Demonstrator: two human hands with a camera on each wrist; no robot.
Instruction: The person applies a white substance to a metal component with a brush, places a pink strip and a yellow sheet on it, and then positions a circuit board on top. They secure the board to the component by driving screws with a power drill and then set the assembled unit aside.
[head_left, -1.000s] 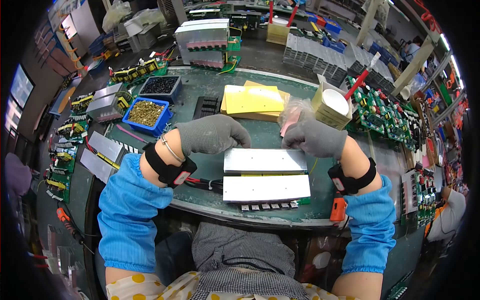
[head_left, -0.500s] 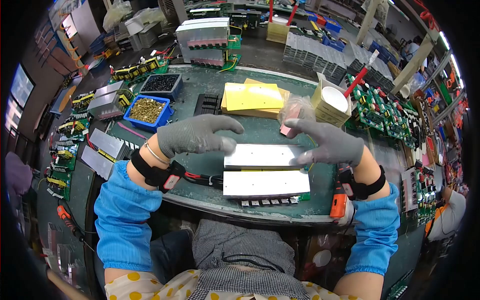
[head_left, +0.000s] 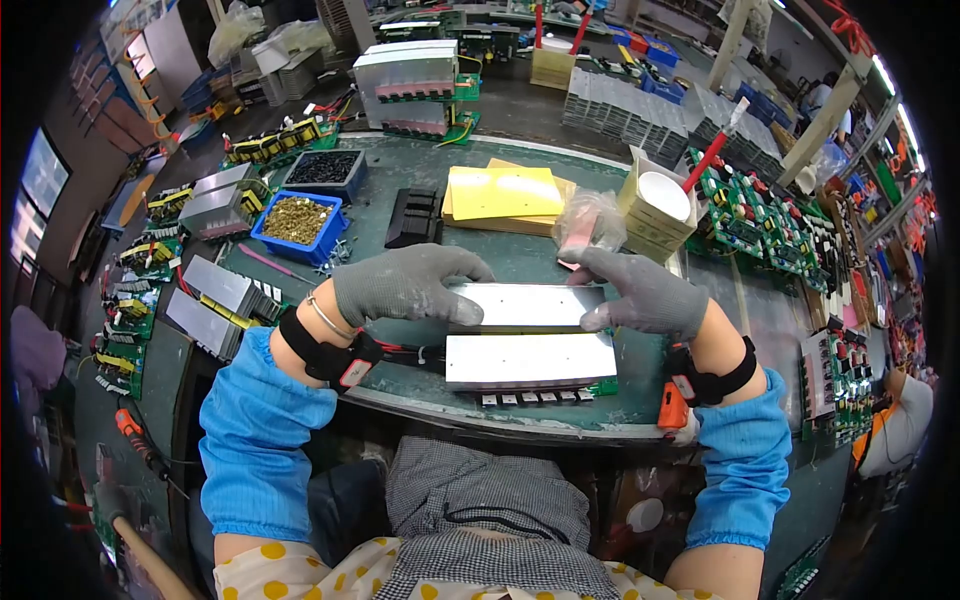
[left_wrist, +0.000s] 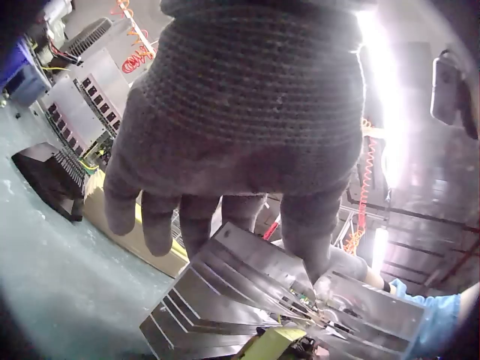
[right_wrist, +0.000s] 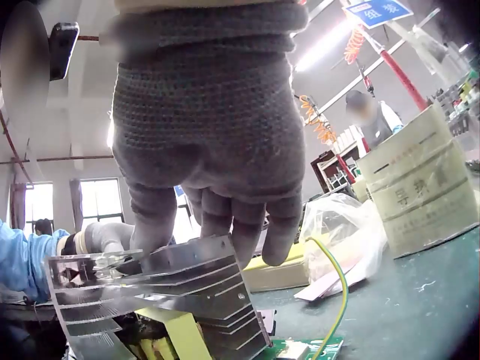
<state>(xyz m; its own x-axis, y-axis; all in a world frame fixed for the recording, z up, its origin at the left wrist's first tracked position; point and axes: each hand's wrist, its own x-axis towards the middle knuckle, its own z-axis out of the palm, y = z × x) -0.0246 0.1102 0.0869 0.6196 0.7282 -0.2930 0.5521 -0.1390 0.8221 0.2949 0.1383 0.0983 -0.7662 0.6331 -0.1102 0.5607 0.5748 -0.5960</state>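
Two finned metal heat sinks lie side by side on a green circuit board (head_left: 606,388), the rear one (head_left: 535,305) and the front one (head_left: 530,360). My gloved left hand (head_left: 405,285) grips the rear heat sink's left end, thumb on the near side and fingers on the far side. At its right end my gloved right hand (head_left: 650,293) holds it the same way. In the left wrist view, the left hand (left_wrist: 244,127) has its thumb against the metal (left_wrist: 232,277). Yellow material (right_wrist: 176,330) shows between the sinks in the right wrist view.
Behind stand yellow sheets (head_left: 505,192), a crumpled plastic bag (head_left: 590,222) and a carton with a white tub (head_left: 660,205). A blue bin of screws (head_left: 300,225) and a black part (head_left: 413,218) are at the left. An orange tool (head_left: 673,405) sits by the right forearm.
The hands opened and lifted from behind the rear heat sink, then came down round its two ends. The heat sinks appear slightly higher in the head view.
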